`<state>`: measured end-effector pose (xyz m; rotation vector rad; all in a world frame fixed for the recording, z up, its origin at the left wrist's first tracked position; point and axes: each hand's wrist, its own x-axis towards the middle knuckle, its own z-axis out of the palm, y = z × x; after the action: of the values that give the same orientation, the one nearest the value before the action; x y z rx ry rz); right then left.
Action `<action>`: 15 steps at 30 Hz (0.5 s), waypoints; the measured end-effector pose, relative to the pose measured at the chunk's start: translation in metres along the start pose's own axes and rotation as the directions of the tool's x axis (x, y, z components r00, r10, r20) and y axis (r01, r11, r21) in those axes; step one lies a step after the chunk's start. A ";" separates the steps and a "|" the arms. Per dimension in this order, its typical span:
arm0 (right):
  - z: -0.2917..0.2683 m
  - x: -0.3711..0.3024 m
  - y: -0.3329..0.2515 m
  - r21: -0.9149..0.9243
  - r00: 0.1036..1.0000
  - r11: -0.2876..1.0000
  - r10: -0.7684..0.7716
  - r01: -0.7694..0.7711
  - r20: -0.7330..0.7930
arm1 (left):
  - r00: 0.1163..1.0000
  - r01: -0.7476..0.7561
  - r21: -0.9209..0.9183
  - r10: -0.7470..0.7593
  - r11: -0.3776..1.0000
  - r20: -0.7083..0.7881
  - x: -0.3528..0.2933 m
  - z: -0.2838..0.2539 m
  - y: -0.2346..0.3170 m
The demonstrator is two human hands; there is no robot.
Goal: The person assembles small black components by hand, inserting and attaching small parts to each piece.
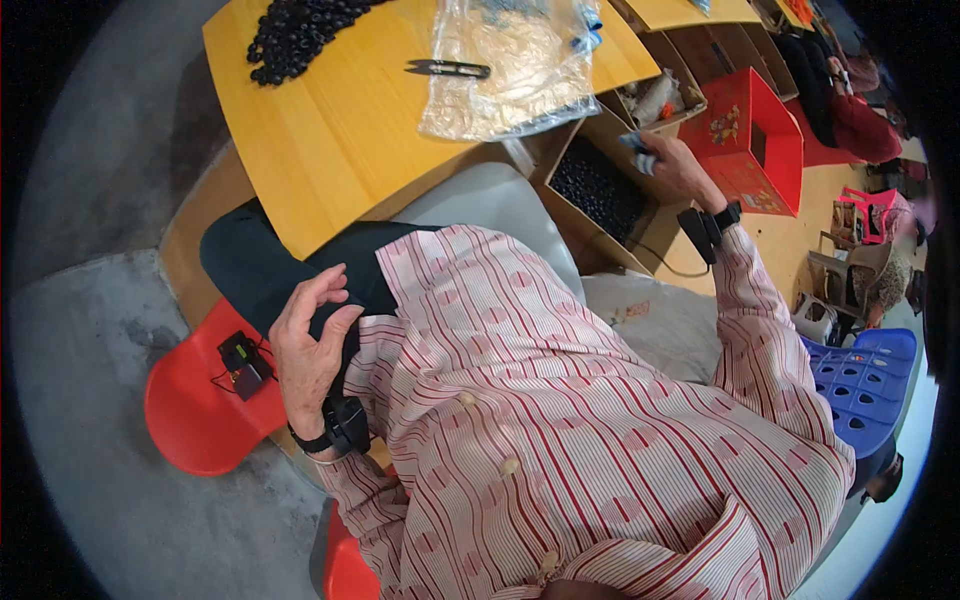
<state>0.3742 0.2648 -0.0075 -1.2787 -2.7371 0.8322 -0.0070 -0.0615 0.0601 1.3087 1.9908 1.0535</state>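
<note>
My left hand hovers over my thigh beside the table's near corner. Its fingers curve loosely, the thumb stands apart, and nothing shows in it. Out to the right, my right hand is above the edge of a cardboard box that holds many small black parts. The fingers of that hand are bent together around something small and blue-grey, whose kind I cannot make out. On the yellow table lie black thread snips on a clear plastic bag. A heap of small black ring-like parts sits at the far left.
A red box stands right of the cardboard boxes. A red stool with a small black device on it is at my left. A pale sack and a blue plastic chair are at my right. Other people sit farther off.
</note>
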 end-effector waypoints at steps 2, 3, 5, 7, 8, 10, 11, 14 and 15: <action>0.009 -0.005 0.035 -0.141 0.996 0.988 0.071 -0.063 0.046 | 1.000 0.017 -0.006 -0.017 1.000 0.021 0.004 -0.001 -0.003; 0.010 -0.004 0.037 -0.290 0.983 0.948 0.163 -0.130 0.090 | 0.999 0.022 0.004 -0.023 1.000 0.033 0.006 -0.002 -0.004; 0.015 -0.009 0.033 -0.258 0.993 0.960 0.100 -0.112 -0.059 | 0.999 0.036 0.003 -0.036 0.999 0.029 0.011 -0.004 -0.006; 0.013 -0.010 0.021 -0.096 0.954 0.990 0.068 -0.100 -0.291 | 0.999 0.027 0.006 -0.027 1.000 0.030 0.018 -0.004 -0.010; 0.012 -0.007 0.010 -0.093 0.954 0.992 0.059 -0.090 -0.294 | 0.998 0.043 0.020 -0.044 0.999 0.051 0.020 -0.007 -0.009; 0.009 0.005 -0.008 0.203 0.775 0.975 0.199 -0.094 -0.600 | 0.996 0.059 0.039 -0.061 0.998 0.062 0.026 -0.010 -0.008; 0.003 0.013 -0.015 0.164 0.754 0.986 0.137 -0.040 -0.642 | 0.999 0.023 0.039 -0.025 0.999 0.048 0.029 -0.011 -0.010; -0.009 0.030 -0.051 0.202 0.726 0.979 0.124 0.021 -0.677 | 1.000 -0.009 0.026 0.008 1.000 0.012 0.041 -0.009 -0.016; -0.008 0.040 -0.061 0.204 0.718 0.972 0.058 0.118 -0.693 | 1.000 -0.011 -0.002 0.011 1.000 0.021 0.045 -0.009 -0.017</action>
<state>0.3060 0.2657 0.0195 -1.1730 -1.9807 0.4940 -0.0402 -0.0270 0.0502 1.3258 1.9685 1.0422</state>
